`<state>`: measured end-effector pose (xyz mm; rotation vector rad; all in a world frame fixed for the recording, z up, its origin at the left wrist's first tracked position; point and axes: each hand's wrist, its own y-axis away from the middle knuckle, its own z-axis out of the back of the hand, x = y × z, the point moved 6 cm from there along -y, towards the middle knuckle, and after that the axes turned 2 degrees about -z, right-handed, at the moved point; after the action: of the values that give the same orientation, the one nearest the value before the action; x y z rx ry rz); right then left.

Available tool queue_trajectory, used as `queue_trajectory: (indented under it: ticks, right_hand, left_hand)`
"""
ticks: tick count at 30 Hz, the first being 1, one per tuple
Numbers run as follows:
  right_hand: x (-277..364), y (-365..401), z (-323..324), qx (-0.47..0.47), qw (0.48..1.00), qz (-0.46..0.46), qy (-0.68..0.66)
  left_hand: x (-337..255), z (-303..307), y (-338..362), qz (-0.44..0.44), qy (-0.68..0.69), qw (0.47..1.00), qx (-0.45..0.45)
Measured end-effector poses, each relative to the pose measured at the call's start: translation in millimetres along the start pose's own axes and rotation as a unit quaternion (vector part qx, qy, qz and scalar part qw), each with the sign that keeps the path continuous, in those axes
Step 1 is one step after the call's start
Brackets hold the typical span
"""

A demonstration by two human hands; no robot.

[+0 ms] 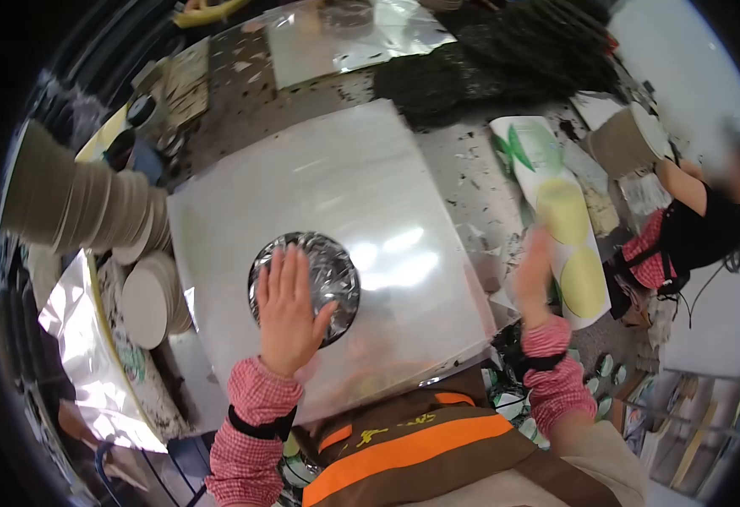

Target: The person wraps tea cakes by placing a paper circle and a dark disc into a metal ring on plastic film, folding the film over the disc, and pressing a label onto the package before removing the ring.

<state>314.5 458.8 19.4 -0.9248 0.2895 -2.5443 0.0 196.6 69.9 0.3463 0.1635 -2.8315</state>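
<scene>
My left hand lies flat, fingers spread, on a round disc with a dark, crinkled, shiny surface. Under the disc is a large square sheet, glossy and silvery, spread over the table. My right hand is raised off to the right and smeared by motion, so its fingers do not show clearly. It overlaps the edge of a white label strip bearing round yellow labels and a green print.
Stacks of round grey-brown discs stand at the left, with a shorter stack nearer. Piled black material and clear sheets lie at the back. At the right, a person holds another disc stack.
</scene>
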Motion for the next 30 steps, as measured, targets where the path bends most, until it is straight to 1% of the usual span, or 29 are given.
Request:
queue_trajectory:
  ticks: [1,2,3,4,5,6,7,8,10,11,12,13,14,15,16,17,18,19,20,21,22,23,24,25,26,27,28,29,30]
  right_hand:
    - [97,16,-29,0.082,0.968,0.232,0.046]
    - [132,36,-61,0.156,0.935,0.121,-0.295]
    - [176,49,-67,0.205,0.913,0.276,-0.218]
    - [210,58,-69,0.234,0.884,0.349,-0.207]
    - [234,68,-70,0.260,0.848,0.418,-0.194]
    - [240,71,-72,0.260,0.845,0.423,-0.197]
    - [245,76,-79,0.282,0.843,0.433,-0.151]
    - [250,81,-86,0.302,0.840,0.438,-0.104]
    - [254,75,-80,0.306,0.837,0.434,-0.130]
    - [254,70,-77,0.316,0.833,0.429,-0.152]
    - [263,64,-82,0.317,0.834,0.425,-0.151]
    - [271,47,-99,0.380,0.831,0.280,-0.295]
    - [275,39,-113,0.422,0.790,0.124,-0.427]
    - [277,43,-123,0.419,0.791,0.122,-0.429]
    - [279,48,-134,0.393,0.801,0.163,-0.421]
    - [283,51,-142,0.368,0.809,0.205,-0.411]
    - [291,60,-139,0.345,0.824,0.247,-0.375]
    - [294,63,-139,0.345,0.824,0.249,-0.374]
    - [308,74,-134,0.346,0.837,0.357,-0.229]
    - [315,86,-135,0.338,0.823,0.450,-0.075]
    - [316,87,-139,0.333,0.826,0.449,-0.076]
    - [316,88,-139,0.340,0.825,0.446,-0.076]
    - [317,86,-138,0.336,0.826,0.447,-0.076]
    - [318,85,-136,0.332,0.825,0.452,-0.076]
    - [317,87,-139,0.327,0.827,0.453,-0.061]
    - [318,87,-137,0.330,0.823,0.457,-0.066]
    - [316,84,-136,0.357,0.824,0.436,-0.050]
    - [313,84,-136,0.384,0.824,0.415,-0.032]
    - [307,91,-142,0.269,0.843,0.465,-0.038]
  left_hand:
    - [-1,-1,0,0.010,-0.005,1.000,0.001]
    - [-4,1,0,0.011,-0.013,1.000,-0.019]
    - [-5,2,0,0.010,-0.021,0.999,-0.042]
    - [-1,-4,2,0.011,-0.061,0.998,-0.028]
    - [19,-32,14,-0.025,0.223,0.974,-0.036]
    - [12,-26,17,-0.055,0.121,0.990,-0.052]
    - [3,-21,18,-0.086,0.017,0.994,-0.066]
    - [2,-23,21,-0.087,0.013,0.994,-0.065]
    - [5,-24,23,-0.080,0.082,0.987,-0.112]
    - [5,-23,20,-0.080,0.082,0.987,-0.116]
    - [13,-28,20,-0.017,0.318,0.945,-0.079]
    - [16,-37,23,0.050,0.534,0.844,-0.033]
    - [13,-37,23,0.049,0.535,0.843,-0.027]
    - [9,-27,22,0.001,0.385,0.920,-0.072]
    - [7,-16,22,-0.050,0.219,0.967,-0.117]
    - [9,-5,20,-0.051,0.215,0.968,-0.120]
    - [28,10,21,0.060,0.452,0.868,-0.198]
    - [44,6,27,0.166,0.653,0.693,-0.256]
    - [59,11,40,0.165,0.609,0.704,-0.326]
    - [76,17,56,0.165,0.561,0.711,-0.391]
    - [88,11,68,0.254,0.473,0.772,-0.340]
    - [90,12,71,0.260,0.474,0.771,-0.336]
    - [86,8,65,0.285,0.381,0.853,-0.214]
    - [83,0,61,0.302,0.277,0.908,-0.087]
    - [81,1,60,0.249,0.270,0.918,-0.150]
    - [68,19,53,0.207,0.249,0.928,-0.184]
    - [48,37,46,0.162,0.227,0.936,-0.216]
    - [18,45,39,0.035,0.156,0.969,-0.186]
    - [-17,49,35,-0.091,0.084,0.980,-0.153]
